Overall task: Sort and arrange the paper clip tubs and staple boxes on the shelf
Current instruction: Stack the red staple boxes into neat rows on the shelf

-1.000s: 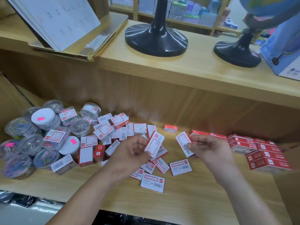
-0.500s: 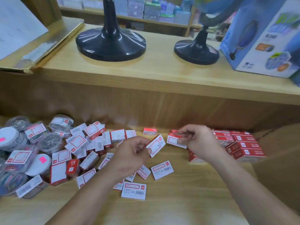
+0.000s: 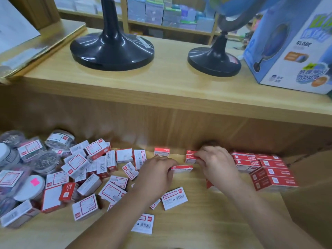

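The left hand (image 3: 156,175) pinches a red staple box (image 3: 183,168) by one end, just above the lower shelf (image 3: 197,221). The right hand (image 3: 218,165) pinches a second box (image 3: 190,153) sitting on another near the back wall. Loose boxes (image 3: 111,191) and paper clip tubs (image 3: 45,161) lie to the left, and stacked boxes (image 3: 269,175) to the right.

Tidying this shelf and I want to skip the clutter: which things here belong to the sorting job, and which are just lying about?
Job: left hand gripping one staple box, right hand pinching a second staple box, loose staple boxes, stacked red boxes, paper clip tubs.
Lying about: large globe stand, smaller globe stand, globe carton.
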The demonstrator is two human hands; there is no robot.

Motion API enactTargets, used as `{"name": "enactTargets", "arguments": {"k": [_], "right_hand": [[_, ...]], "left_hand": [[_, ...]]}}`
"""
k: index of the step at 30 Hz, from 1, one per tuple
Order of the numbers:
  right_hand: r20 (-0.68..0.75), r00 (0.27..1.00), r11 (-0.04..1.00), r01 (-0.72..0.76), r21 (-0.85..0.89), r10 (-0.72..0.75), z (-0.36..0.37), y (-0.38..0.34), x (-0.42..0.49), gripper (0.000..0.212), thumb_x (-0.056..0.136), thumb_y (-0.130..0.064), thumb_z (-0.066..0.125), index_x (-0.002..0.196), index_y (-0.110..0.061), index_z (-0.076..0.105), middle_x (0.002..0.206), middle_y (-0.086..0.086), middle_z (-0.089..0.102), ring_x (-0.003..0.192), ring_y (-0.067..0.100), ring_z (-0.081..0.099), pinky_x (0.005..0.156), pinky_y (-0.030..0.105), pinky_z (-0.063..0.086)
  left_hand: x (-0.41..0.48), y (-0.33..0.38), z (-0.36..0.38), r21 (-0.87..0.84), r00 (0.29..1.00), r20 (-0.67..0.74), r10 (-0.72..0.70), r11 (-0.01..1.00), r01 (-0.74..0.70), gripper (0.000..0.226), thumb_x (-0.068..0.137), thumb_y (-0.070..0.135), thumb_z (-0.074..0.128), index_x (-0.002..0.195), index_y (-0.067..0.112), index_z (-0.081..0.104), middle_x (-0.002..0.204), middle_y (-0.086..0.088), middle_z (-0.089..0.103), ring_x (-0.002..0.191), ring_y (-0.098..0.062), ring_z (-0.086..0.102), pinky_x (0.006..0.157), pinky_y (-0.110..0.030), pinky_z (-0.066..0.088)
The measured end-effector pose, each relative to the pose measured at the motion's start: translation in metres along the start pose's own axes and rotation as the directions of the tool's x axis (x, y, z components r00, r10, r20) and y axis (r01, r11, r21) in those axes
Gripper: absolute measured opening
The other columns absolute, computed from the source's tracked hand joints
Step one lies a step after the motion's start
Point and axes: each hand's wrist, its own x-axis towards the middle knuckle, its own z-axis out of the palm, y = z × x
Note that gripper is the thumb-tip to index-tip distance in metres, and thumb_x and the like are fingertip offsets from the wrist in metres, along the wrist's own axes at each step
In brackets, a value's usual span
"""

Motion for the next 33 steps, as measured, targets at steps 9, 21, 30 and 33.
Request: {"name": "enactTargets", "arguments": {"k": [9, 21, 30, 33], "right_hand": [[-0.154, 0.983, 0.987, -0.075, 0.141, 0.097, -0.009, 0.008, -0.019, 0.022, 0.078, -0.012, 0.082, 0.099, -0.02, 0.078, 0.085, -0.002, 0.067, 0.079, 0.028, 0.061, 0.064, 0.036, 0.054], [-0.167, 0.973, 0.96, -0.111, 0.256, 0.157, -0.015, 0.032, -0.04, 0.029, 0.086, -0.003, 0.064, 0.111, -0.016, 0.073, 0.098, -0.004, 0.068, 0.094, 0.024, 0.062, 0.084, 0.04, 0.054], [-0.024, 0.991, 0.985, -0.127, 0.116, 0.13, -0.014, 0.007, -0.044, 0.029, 0.082, -0.017, 0.071, 0.111, -0.019, 0.074, 0.118, -0.003, 0.072, 0.114, 0.021, 0.066, 0.087, 0.032, 0.056], [-0.015, 0.991, 0.985, -0.13, 0.112, 0.133, -0.014, 0.006, -0.044, 0.029, 0.083, -0.026, 0.073, 0.111, -0.021, 0.073, 0.114, -0.005, 0.071, 0.109, 0.02, 0.066, 0.083, 0.031, 0.055]], "left_hand": [[0.025, 0.008, 0.021, 0.043, 0.996, -0.07, -0.059, 0.997, 0.062, 0.015, 0.088, 0.031, 0.067, 0.101, 0.026, 0.072, 0.086, 0.006, 0.07, 0.093, -0.021, 0.062, 0.075, -0.036, 0.051], [0.03, 0.019, 0.042, 0.293, 0.996, -0.081, -0.039, 0.954, 0.061, 0.042, 0.088, 0.056, 0.054, 0.064, 0.022, 0.059, 0.072, 0.005, 0.057, 0.079, -0.021, 0.06, 0.057, -0.028, 0.037], [0.03, 0.027, 0.052, 0.386, 0.995, -0.098, 0.028, 0.923, 0.011, 0.036, 0.084, 0.052, 0.057, 0.065, 0.023, 0.065, 0.065, 0.004, 0.056, 0.068, -0.02, 0.061, 0.054, -0.027, 0.039], [0.03, 0.026, 0.05, 0.36, 0.994, -0.099, 0.034, 0.933, 0.004, 0.037, 0.086, 0.053, 0.052, 0.067, 0.024, 0.065, 0.066, 0.004, 0.055, 0.068, -0.02, 0.06, 0.055, -0.026, 0.034]]}}
